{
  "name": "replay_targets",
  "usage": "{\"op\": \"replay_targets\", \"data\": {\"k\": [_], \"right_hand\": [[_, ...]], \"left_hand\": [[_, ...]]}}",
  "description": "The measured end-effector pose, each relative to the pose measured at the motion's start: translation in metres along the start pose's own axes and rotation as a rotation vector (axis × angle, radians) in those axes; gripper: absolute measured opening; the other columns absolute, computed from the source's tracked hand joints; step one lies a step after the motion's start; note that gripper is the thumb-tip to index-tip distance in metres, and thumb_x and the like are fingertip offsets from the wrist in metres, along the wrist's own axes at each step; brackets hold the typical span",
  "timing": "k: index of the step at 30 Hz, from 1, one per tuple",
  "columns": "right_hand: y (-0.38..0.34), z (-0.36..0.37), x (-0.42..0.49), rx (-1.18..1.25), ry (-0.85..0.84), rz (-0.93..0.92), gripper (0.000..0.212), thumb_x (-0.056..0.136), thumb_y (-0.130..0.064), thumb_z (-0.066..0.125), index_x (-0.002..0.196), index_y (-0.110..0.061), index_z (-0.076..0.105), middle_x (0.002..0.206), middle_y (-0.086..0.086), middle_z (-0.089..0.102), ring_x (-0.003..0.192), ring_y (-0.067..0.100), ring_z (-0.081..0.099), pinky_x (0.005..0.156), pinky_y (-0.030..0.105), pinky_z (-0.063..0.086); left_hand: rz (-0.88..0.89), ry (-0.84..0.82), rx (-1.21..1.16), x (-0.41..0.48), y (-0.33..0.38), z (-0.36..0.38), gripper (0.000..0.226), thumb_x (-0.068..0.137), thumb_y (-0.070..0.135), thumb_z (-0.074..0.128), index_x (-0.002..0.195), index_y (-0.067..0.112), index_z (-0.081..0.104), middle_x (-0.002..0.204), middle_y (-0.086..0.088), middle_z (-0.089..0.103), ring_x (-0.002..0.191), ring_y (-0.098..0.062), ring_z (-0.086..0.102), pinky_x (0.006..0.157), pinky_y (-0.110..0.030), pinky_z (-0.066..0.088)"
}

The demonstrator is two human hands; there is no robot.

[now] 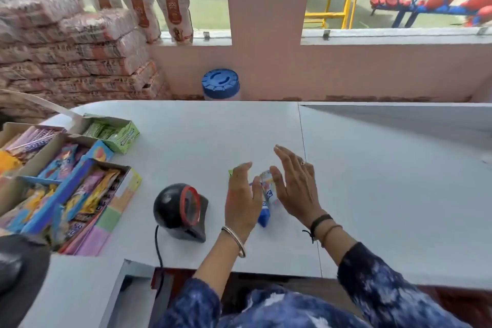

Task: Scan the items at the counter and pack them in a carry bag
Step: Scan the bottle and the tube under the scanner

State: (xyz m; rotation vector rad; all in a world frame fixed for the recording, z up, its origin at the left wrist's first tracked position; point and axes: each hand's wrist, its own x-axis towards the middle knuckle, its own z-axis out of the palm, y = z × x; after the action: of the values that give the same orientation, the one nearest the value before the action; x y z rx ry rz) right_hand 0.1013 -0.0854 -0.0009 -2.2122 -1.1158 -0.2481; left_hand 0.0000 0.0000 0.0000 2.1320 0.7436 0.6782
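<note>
Small snack packets (267, 201), blue and white, lie on the grey counter (213, 136) between my two hands. A green corner of another packet (230, 172) peeks out beyond my left hand. My left hand (241, 198) hovers just left of the packets, fingers spread, holding nothing. My right hand (296, 185) is just to their right, palm facing in, fingers apart. The black barcode scanner (181, 210) with a red-ringed window stands left of my left hand, its cable running down over the counter's front edge. No carry bag is visible.
Open cardboard boxes of candy and snacks (66, 178) fill the counter's left side, with a green gum box (114, 132) behind them. A blue-lidded jar (221, 84) stands beyond the far edge. Stacked sacks (74, 50) and pouches (175, 12) line the back left.
</note>
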Motion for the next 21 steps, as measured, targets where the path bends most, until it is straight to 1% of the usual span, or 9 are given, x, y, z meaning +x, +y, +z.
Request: {"op": "replay_targets", "data": {"k": [1,4,6,8,10,13,15,18,21], "right_hand": [[0.004,0.004,-0.008,0.004,-0.02,0.043,0.046,0.094,-0.041,0.033,0.129,-0.015,0.047,0.132,0.004,0.056,0.115,0.022,0.055,0.089,0.027,0.031],[0.012,0.014,-0.035,-0.037,-0.153,0.214,0.057,0.085,-0.051,0.042,0.127,-0.012,0.046,0.121,0.007,0.056,0.104,0.028,0.058,0.082,0.036,0.042],[0.018,0.02,-0.046,-0.035,-0.283,0.326,0.069,0.08,-0.056,0.053,0.13,-0.01,0.041,0.121,0.009,0.054,0.105,0.029,0.056,0.083,0.04,0.046],[0.021,0.022,-0.048,0.058,-0.349,0.421,0.068,0.078,-0.051,0.063,0.128,-0.011,0.041,0.12,0.009,0.055,0.107,0.028,0.056,0.082,0.037,0.046],[0.023,0.021,-0.046,0.213,-0.294,0.513,0.058,0.075,-0.04,0.07,0.121,-0.012,0.046,0.113,0.007,0.059,0.102,0.026,0.057,0.074,0.029,0.045],[0.025,0.009,-0.038,0.517,-0.112,0.603,0.045,0.075,-0.025,0.074,0.111,-0.014,0.05,0.104,0.004,0.062,0.089,0.02,0.06,0.064,0.012,0.045],[0.027,-0.007,-0.029,0.765,-0.051,0.618,0.046,0.072,-0.029,0.076,0.109,-0.017,0.051,0.104,0.001,0.063,0.089,0.015,0.062,0.067,0.013,0.049],[0.03,-0.027,-0.014,1.099,-0.109,0.645,0.057,0.063,-0.04,0.069,0.113,-0.019,0.052,0.106,-0.001,0.063,0.095,0.014,0.062,0.071,0.022,0.052],[0.033,-0.031,0.0,1.453,-0.216,0.653,0.054,0.065,-0.032,0.064,0.115,-0.013,0.056,0.108,0.006,0.062,0.095,0.02,0.061,0.074,0.027,0.054]], "left_hand": [[-0.076,-0.04,-0.021,-0.006,-0.003,0.001,0.033,0.093,0.018,0.044,0.126,0.014,0.045,0.128,-0.005,0.053,0.116,-0.014,0.049,0.102,-0.033,0.042],[-0.09,-0.172,0.086,-0.023,-0.017,0.012,0.041,0.093,0.012,0.043,0.133,0.013,0.04,0.138,-0.006,0.047,0.127,-0.019,0.042,0.109,-0.031,0.034],[-0.078,-0.255,0.141,-0.03,-0.024,0.021,0.049,0.091,0.013,0.047,0.138,0.01,0.035,0.146,-0.007,0.039,0.136,-0.021,0.033,0.113,-0.028,0.024],[-0.074,-0.268,0.164,-0.032,-0.024,0.025,0.051,0.091,0.015,0.049,0.139,0.009,0.033,0.149,-0.007,0.036,0.138,-0.02,0.03,0.112,-0.023,0.019],[-0.058,-0.243,0.17,-0.031,-0.022,0.025,0.05,0.09,0.014,0.05,0.138,0.008,0.036,0.147,-0.009,0.037,0.138,-0.022,0.03,0.113,-0.025,0.018],[-0.057,-0.144,0.075,-0.026,-0.013,0.023,0.045,0.09,0.013,0.05,0.132,0.004,0.04,0.143,-0.014,0.038,0.135,-0.026,0.03,0.116,-0.036,0.023],[-0.08,-0.1,-0.011,-0.021,-0.003,0.021,0.05,0.09,0.019,0.053,0.134,0.005,0.036,0.143,-0.014,0.035,0.134,-0.025,0.029,0.114,-0.035,0.025],[-0.181,-0.084,-0.166,-0.017,0.015,0.019,0.063,0.084,0.032,0.062,0.135,0.01,0.031,0.137,-0.007,0.036,0.121,-0.02,0.042,0.1,-0.027,0.042],[-0.389,-0.212,-0.416,-0.016,0.036,0.019,0.047,0.084,0.034,0.063,0.124,0.019,0.044,0.121,0.0,0.052,0.089,-0.016,0.064,0.066,-0.011,0.05]]}}
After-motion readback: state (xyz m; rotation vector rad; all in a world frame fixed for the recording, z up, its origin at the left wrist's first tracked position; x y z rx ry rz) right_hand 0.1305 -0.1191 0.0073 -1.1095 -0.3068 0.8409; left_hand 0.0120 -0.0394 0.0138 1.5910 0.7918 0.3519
